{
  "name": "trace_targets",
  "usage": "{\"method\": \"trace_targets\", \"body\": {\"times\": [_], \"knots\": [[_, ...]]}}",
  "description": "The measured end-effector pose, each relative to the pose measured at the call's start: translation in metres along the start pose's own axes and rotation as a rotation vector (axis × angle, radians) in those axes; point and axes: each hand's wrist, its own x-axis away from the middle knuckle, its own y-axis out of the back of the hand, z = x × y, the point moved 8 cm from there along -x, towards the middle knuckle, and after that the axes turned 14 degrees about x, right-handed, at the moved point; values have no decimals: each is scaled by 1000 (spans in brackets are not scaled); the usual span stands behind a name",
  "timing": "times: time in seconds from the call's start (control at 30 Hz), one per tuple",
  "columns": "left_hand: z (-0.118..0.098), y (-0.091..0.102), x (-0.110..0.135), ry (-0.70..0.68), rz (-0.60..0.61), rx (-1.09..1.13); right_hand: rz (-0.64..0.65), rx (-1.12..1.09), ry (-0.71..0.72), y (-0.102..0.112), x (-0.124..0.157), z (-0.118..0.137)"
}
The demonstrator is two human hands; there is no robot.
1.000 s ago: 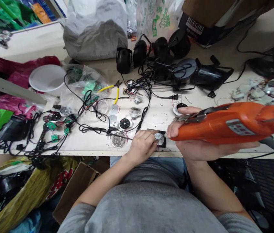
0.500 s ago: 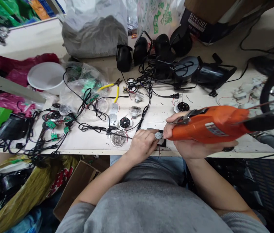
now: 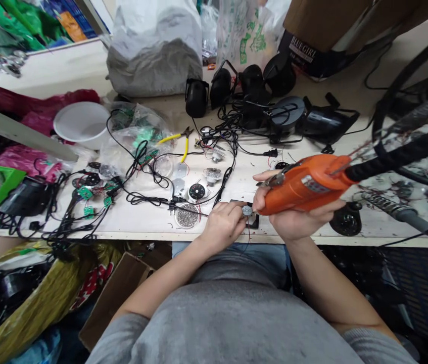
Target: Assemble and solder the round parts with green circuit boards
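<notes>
Near the front edge of the counter (image 3: 247, 179), the left hand (image 3: 223, 225) is curling into a narrow grip, its fingertips apparently pinching a small round part (image 3: 247, 211); their undersides are not showing. The right hand (image 3: 293, 224) is wrapping its grip snugly around an orange tool (image 3: 306, 183), the fingers folding about its front end.

That tool is looking hard-shelled, stiff and fairly weighty, with a thick black cable (image 3: 395, 154) probably adding drag, so the body just behind the nose is offering the best hold. The round part is seeming light and rigid; its rim is suiting fingertips, while its thin red wires (image 3: 249, 232) are likely being the fragile bit.

The tool's nose is pointing leftward and slightly toward the wearer, its long axis running up and rightward to the cable. The disc is showing its pale face upward, without a clear long axis, its wires trailing toward the wearer.

Underneath, a black plate (image 3: 253, 222) is lying on the counter; leftward, a dish of small metal pieces (image 3: 187, 216) is sitting apart.
</notes>
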Motion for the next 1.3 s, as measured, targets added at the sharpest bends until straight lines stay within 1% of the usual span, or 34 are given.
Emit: {"method": "trace_targets", "body": {"times": [0.13,0.23,0.33,0.47,0.57,0.7,0.87,0.97,1.03,1.1,1.17,1.23,1.27,1.3], "knots": [[-1,-1,0,-23,-1,-42,-13,0,-13,3,0,-4],[-2,-2,1,-74,-4,-88,-17,-10,-5,4,2,-5],[-5,-3,3,-157,-29,-181,-23,-27,-16,1,2,-5],[-14,-2,6,-308,-91,-312,-26,-81,-42,-4,-1,-3],[-19,-1,7,-369,-110,-358,3,-123,-26,-8,-3,1],[-23,1,8,-394,-110,-369,39,-119,-2,-7,-4,0],[-19,-1,5,-356,-97,-373,84,-109,-4,-7,-4,-1],[-21,0,5,-380,-89,-341,113,-134,-22,-7,-7,4],[-26,4,6,-389,-88,-284,123,-157,1,-5,-6,14],[-30,14,8,-346,-129,-213,85,-171,59,0,-2,29],[-30,30,12,-238,-219,-82,21,-165,102,5,7,43],[-20,41,18,-49,-282,178,-34,-148,108,8,18,56],[-12,41,22,70,-281,349,-49,-146,108,8,23,62],[-4,35,26,193,-256,523,-50,-147,103,8,27,67]]}}
